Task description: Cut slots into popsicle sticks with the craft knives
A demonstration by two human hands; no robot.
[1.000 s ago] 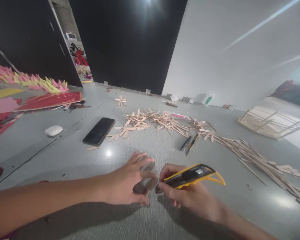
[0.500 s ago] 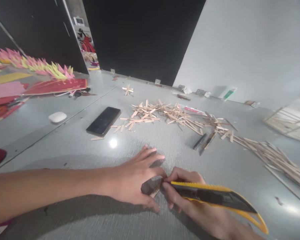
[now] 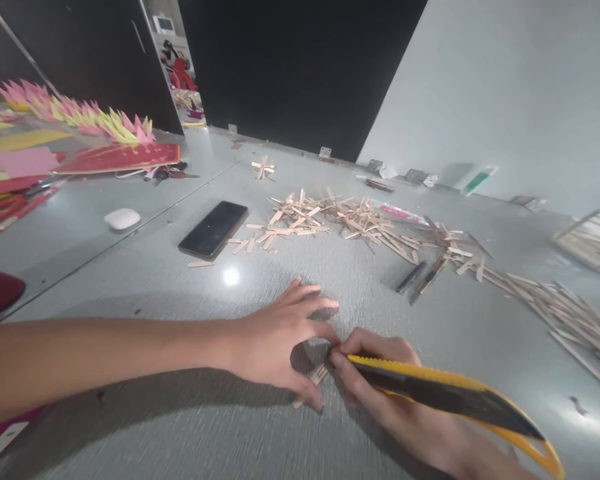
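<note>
A short flat wooden stick (image 3: 319, 377) with a dark marking lies slanted on the grey surface. My left hand (image 3: 279, 340) holds it down, the thumb on its near end and the index finger by its far end, with the other fingers spread. In my right hand (image 3: 380, 380) is a yellow-and-black utility knife (image 3: 455, 393), its handle pointing back to the lower right. The fingers pinch the front of the knife close to the left index fingertip. They hide the blade and the stick's far end.
Beyond my hands lie a phone (image 3: 214, 229), a pile of short wooden sticks (image 3: 300, 213), dark blade-like pieces (image 3: 411, 277) and long thin strips (image 3: 570, 313). A white case (image 3: 122, 219) and pink-and-yellow paper decorations (image 3: 80, 113) are at left. Dark panels (image 3: 300, 67) stand behind.
The view has shifted slightly, and more of the stick shows between the left thumb and index finger. Both hands keep nearly the same pose, the knife still in the right.
</note>
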